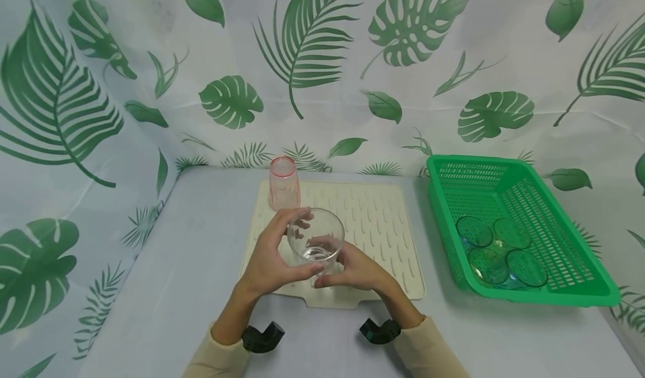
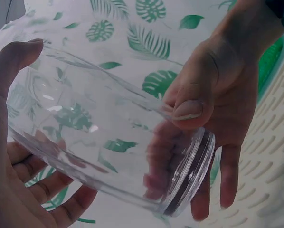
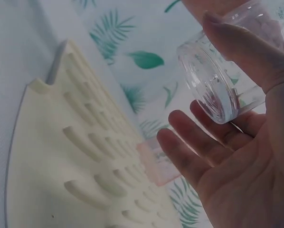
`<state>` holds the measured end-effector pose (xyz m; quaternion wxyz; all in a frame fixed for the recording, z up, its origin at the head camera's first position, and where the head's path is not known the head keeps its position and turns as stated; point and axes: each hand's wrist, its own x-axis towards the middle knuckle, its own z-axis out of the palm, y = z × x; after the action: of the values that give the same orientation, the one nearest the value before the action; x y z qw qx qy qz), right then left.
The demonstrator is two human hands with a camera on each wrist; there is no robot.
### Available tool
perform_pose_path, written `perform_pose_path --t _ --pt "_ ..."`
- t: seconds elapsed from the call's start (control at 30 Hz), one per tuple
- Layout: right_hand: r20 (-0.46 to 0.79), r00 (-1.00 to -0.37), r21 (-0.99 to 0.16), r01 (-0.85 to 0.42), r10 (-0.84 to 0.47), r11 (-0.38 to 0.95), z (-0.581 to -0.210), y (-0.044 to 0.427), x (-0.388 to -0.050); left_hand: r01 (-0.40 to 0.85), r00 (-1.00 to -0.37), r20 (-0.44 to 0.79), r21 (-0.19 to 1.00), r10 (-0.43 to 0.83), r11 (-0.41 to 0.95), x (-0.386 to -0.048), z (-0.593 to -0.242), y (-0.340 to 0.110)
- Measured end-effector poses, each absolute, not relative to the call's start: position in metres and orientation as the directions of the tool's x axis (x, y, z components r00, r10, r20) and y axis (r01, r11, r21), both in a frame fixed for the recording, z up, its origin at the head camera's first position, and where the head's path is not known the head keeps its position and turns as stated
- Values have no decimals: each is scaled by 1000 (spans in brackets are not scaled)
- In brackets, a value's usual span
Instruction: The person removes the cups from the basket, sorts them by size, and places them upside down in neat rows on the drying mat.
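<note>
A clear drinking glass (image 1: 318, 253) is held between both hands, tilted, over the cream ridged drying mat (image 1: 370, 221). My left hand (image 1: 267, 260) grips it near the open rim, thumb on one side and fingers on the other. Around the thick base, my right hand (image 1: 360, 267) holds it between the thumb and fingers, some of which extend past the base in the left wrist view. At the mat's back left corner stands a pink-tinted glass (image 1: 284, 190); part of it also appears beyond the fingers in the right wrist view.
To the right sits a green plastic basket (image 1: 569, 238) with perforated walls. Several tinted glasses (image 1: 487, 266) stand together in its near left part. A white sheet (image 1: 322, 126) with green leaf prints hangs behind the table.
</note>
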<state>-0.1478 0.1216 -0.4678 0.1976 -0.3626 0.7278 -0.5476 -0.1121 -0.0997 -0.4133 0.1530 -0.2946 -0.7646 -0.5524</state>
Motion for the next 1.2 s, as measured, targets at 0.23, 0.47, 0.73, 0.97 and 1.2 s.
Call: perform_pose_path --t 0.23,0.47,0.73,0.97,1.2 --pt "157 -673 -950 -302 -723 76 -464 131 -152 609 -790 561 764 247 213 -114 -412 -110" --pt "182 -696 -970 -244 -694 -9 -455 147 -157 589 -805 543 781 238 209 -115 -408 -121" --pt "243 -745 -970 -170 -621 -176 -449 165 -161 541 -835 473 798 280 266 -115 -408 -133" --pt "355 -749 -926 -202 -559 -318 -447 170 -163 501 -859 417 803 298 322 -117 -411 -131" --pt "472 -749 -819 -177 -466 -545 -437 163 -160 449 -887 352 811 299 375 -113 -414 -122"
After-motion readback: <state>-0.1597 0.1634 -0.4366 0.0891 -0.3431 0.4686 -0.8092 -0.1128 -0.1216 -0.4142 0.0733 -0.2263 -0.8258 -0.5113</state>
